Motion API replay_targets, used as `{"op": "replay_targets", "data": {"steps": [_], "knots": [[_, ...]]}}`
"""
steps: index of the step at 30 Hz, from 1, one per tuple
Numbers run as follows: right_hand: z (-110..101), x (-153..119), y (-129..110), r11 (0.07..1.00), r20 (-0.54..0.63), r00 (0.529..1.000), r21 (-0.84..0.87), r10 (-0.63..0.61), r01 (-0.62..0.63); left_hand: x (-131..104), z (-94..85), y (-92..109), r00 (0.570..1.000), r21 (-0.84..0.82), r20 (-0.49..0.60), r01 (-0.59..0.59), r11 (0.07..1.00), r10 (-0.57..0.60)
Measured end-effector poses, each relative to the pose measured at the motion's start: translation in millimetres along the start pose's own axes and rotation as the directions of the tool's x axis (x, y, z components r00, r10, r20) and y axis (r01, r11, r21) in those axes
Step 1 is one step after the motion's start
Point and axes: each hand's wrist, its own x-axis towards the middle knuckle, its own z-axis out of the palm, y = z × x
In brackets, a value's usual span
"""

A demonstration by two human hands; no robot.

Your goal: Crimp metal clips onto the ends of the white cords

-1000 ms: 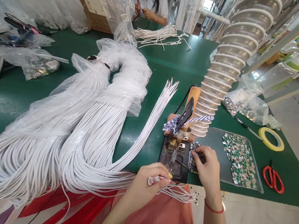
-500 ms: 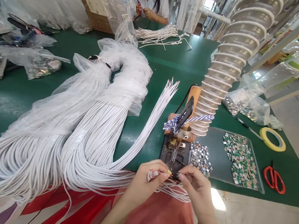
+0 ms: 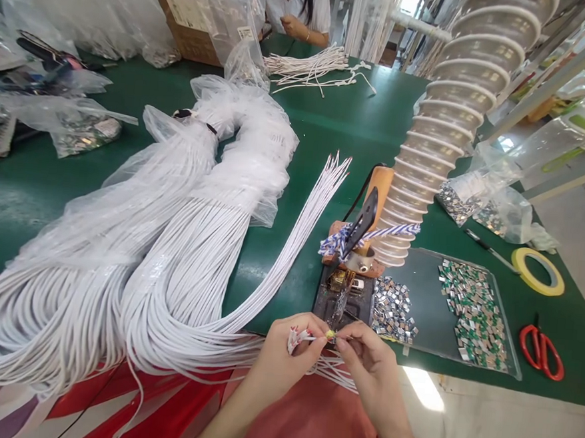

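My left hand [image 3: 282, 362] is closed around a small bunch of white cables [image 3: 298, 340], whose red-tipped ends stick out by the palm. At its fingertips, thumb and forefinger meet at a small yellow piece [image 3: 331, 334]. My right hand [image 3: 373, 368] is pinched at the same spot, fingertips almost touching the left ones; what it grips is too small to make out. Just beyond the fingers stands a black fixture [image 3: 323, 301] with a metal clamp. Right of it lies a pile of small silver connectors [image 3: 395, 309].
Large wrapped bundles of white cable [image 3: 185, 251] cover the left. A clear ribbed hose [image 3: 436, 135] rises behind the fixture. Rightward are a tray [image 3: 426, 275] with green-and-silver parts [image 3: 476, 318], yellow tape [image 3: 521, 278] and red-handled scissors [image 3: 541, 353]. Another person [image 3: 297, 12] sits across the table.
My right hand has moved left, closing the small gap to my left fingertips at the yellow piece. My left hand stays nearly still. The other person's red-handled tool is no longer visible.
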Motion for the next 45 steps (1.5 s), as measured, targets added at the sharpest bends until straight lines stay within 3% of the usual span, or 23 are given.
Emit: {"op": "replay_targets", "data": {"steps": [13,20,24,29,45], "knots": [[4.0,-1.2,-8.5,0.996,-0.043,0.997,-0.061,-0.069,0.066,-1.0,3.1,-1.5,0.998,0.009,-0.057,-0.016,1.000,0.016],[-5.1,-4.8,-1.3,0.987,-0.276,0.951,0.045,-0.138,0.156,-2.5,4.3,-0.3,0.993,0.052,-0.093,-0.064,0.997,0.069],[-8.9,-6.9,0.8,0.990,-0.258,0.956,-0.026,-0.140,0.138,-0.5,5.1,4.4,0.988,0.112,-0.094,-0.111,0.988,0.121],[2.4,-2.6,-1.5,0.993,-0.211,0.973,0.037,-0.099,0.109,2.3,3.7,5.9,0.981,0.157,-0.112,-0.138,0.978,0.156],[14.2,0.2,-8.1,0.968,-0.247,0.953,0.135,-0.175,0.212,1.4,4.6,10.5,0.962,0.193,-0.130,-0.214,0.958,0.241]]}}
